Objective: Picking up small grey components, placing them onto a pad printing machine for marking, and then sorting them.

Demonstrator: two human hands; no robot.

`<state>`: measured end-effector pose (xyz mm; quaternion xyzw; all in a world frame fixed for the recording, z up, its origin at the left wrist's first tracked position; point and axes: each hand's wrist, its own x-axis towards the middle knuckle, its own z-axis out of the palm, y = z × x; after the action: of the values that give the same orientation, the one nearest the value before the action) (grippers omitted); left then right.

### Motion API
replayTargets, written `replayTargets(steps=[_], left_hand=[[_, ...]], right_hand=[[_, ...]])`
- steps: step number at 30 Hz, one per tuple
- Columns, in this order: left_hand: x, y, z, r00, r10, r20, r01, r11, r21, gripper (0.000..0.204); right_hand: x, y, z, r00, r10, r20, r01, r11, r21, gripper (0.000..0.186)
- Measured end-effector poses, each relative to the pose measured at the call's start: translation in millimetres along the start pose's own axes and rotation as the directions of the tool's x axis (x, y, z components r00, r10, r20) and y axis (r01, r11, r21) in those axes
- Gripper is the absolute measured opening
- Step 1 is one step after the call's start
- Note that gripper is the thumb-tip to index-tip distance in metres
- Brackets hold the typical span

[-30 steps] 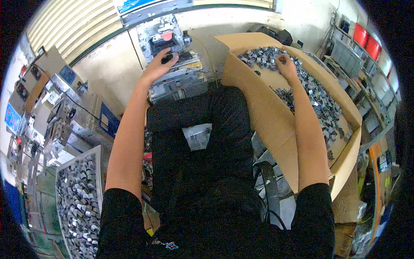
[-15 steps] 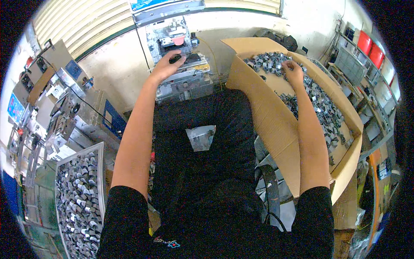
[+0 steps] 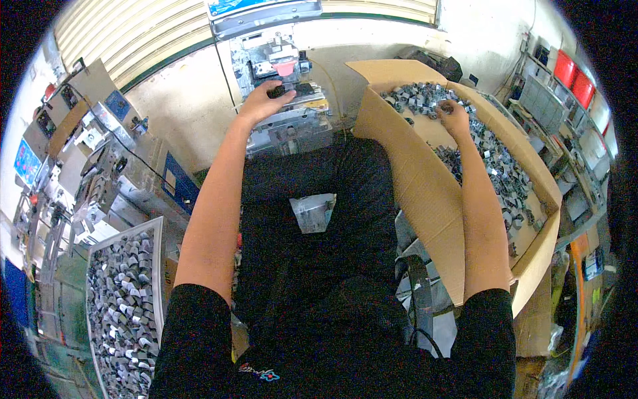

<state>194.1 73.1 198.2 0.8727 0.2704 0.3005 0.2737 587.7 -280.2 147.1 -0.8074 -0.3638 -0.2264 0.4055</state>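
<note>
Cardboard box (image 3: 425, 193) and framed tray (image 3: 158, 266), both loaded

The box spreads under the right hand (image 3: 454, 120); small grey pieces (image 3: 510, 176) lie heaped in it around that hand and back toward the person. The tray, left of the left hand (image 3: 263, 105) and nearer the body, is filled with curved grey pieces (image 3: 123, 302).

The black short-sleeved cloth shirt (image 3: 359, 346) carries a small blue flower-shaped emblem (image 3: 268, 376). Black cloth trousers (image 3: 364, 176) are worn below.
</note>
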Motion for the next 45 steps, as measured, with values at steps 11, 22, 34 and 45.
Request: replayTargets(steps=[11,22,34,45], left_hand=[[-10.5,-2.5,-14.6,1.0,0.0,0.01,0.0,0.997,-0.075,0.077],[-14.2,16.1,-9.5,0.993,-0.05,0.104,0.07,0.979,-0.192,0.073],[-7.5,-6.1,1.3,0.967,0.103,-0.235,-0.103,0.995,0.013,0.068],[-197.9,59.7,-62.1,0.942,0.297,-0.155,-0.332,0.89,-0.312,0.04]], right_hand=[[-8.6,-23.7,10.8,0.922,-0.104,0.374,0.12,0.993,-0.02,0.034],[-10.0,-13.3,3.1,0.899,-0.128,0.419,0.138,0.99,0.007,0.022],[-14.1,-167.4,26.2,0.855,-0.516,0.051,0.484,0.83,0.277,0.016],[-41.4,-308.3,106.4,0.836,-0.547,0.044,0.42,0.689,0.591,0.013]])
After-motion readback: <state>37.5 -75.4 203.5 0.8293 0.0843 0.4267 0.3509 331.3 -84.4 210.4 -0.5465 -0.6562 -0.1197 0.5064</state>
